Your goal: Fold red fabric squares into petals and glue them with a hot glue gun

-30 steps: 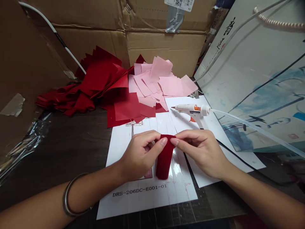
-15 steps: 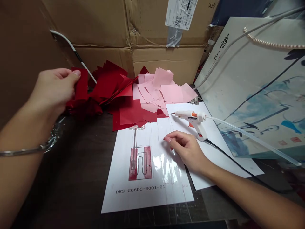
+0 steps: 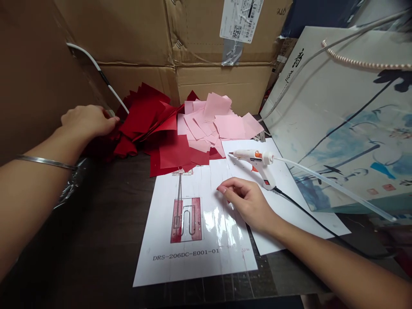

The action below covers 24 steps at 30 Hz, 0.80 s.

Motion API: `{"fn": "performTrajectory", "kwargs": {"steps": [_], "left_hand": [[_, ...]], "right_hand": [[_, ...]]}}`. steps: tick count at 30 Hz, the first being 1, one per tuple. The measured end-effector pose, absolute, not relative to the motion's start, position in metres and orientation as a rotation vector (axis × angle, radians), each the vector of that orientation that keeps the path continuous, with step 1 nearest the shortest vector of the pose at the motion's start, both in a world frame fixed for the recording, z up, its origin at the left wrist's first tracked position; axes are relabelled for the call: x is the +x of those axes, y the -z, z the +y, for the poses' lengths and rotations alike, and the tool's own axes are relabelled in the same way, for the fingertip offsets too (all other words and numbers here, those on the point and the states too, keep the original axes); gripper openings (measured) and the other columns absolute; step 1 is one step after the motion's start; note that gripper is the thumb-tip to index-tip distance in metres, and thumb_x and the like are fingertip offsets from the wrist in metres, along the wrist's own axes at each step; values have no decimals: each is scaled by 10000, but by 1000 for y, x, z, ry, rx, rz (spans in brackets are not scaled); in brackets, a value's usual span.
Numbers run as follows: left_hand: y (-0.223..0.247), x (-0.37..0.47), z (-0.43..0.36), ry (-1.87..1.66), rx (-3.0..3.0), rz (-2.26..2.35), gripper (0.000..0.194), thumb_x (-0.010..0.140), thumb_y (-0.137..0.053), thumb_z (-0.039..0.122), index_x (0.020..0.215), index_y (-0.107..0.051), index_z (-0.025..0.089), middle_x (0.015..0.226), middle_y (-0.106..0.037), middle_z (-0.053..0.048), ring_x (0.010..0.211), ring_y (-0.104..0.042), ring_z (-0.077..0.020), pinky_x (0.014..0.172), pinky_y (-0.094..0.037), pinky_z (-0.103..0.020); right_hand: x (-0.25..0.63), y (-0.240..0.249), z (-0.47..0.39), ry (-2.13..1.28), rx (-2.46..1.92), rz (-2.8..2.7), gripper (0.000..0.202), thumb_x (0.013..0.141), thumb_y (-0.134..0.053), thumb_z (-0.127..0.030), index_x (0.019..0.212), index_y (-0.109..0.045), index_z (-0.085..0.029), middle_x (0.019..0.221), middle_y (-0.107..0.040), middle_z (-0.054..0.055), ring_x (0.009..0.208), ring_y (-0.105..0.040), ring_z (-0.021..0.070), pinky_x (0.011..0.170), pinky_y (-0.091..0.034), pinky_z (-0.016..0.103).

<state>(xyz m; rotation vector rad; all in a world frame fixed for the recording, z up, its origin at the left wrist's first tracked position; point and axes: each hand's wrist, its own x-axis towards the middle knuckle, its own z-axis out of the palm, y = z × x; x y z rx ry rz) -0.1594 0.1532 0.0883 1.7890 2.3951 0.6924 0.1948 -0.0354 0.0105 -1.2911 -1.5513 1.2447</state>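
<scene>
My left hand is over the dark left end of the pile of red pieces; its fingertips are partly hidden, and what they hold, if anything, cannot be made out. Pink paper pieces lie beside the red ones. My right hand rests on the printed sheet, thumb and fingers curled close together, their tips partly hidden. Just behind it, a white glue gun lies on another white sheet, with a clear glue stick out of its back.
Cardboard boxes stand behind the piles. On the right leans a painted paper bag with a beaded handle. A black cord trails from the glue gun. Crumpled clear plastic lies beneath my left forearm.
My left hand held up a red piece before; now it is lower, turned palm down over the pile, and that piece no longer shows in it. My right hand has hardly moved.
</scene>
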Motion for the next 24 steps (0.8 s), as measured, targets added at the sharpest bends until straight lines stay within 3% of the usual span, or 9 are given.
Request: {"fn": "performTrajectory", "kwargs": {"steps": [3,8,11,14,17,20,24], "left_hand": [[-89,-149,150,-913,2013,2293,282,773,-743,346,991,-640,200,963,-595,-1,1202,-398,-285,1110,-219,-526],[-88,-130,137,-684,2239,1881,494,626,-824,93,1079,-632,130,1029,-616,39,1081,-501,-162,1089,-273,-299],[-79,-125,127,-719,2257,1820,577,619,-843,131,1153,-638,204,1028,-637,46,1092,-487,-190,1066,-274,-299],[-69,-125,122,-890,2190,1933,407,688,-778,127,1066,-703,257,778,-621,57,914,-522,-192,989,-325,-305],[-68,-124,120,-1083,2136,2043,264,755,-704,114,992,-726,228,643,-549,55,765,-500,-165,896,-379,-297],[-81,-120,117,-1430,2129,2008,148,876,-634,213,1012,-686,184,733,-568,63,730,-491,-101,812,-422,-228],[-108,-98,96,-1944,2101,1718,179,924,-602,274,1068,-585,169,863,-542,86,770,-496,-35,738,-451,-137]], "right_hand": [[195,-11,-36,-1261,-1296,-1545,221,895,-560,-354,803,-627,-165,590,-419,-49,550,-358,101,517,-280,267],[196,-11,-36,-1272,-1284,-1561,219,899,-549,-347,812,-635,-164,603,-440,-42,564,-372,104,526,-289,268],[196,-11,-36,-1273,-1293,-1565,227,894,-545,-362,831,-643,-167,620,-465,-33,570,-378,109,529,-293,270],[195,-11,-36,-1285,-1317,-1548,233,884,-550,-375,830,-643,-168,609,-458,-35,557,-368,108,523,-291,271],[195,-11,-35,-1293,-1318,-1537,222,880,-556,-366,812,-638,-171,597,-449,-38,554,-372,107,521,-295,268],[195,-10,-35,-1306,-1302,-1525,229,887,-561,-372,806,-634,-171,586,-438,-41,553,-379,107,516,-297,268],[196,-9,-35,-1288,-1282,-1496,228,895,-579,-389,862,-643,-173,637,-453,-37,565,-396,96,525,-311,265]]}}
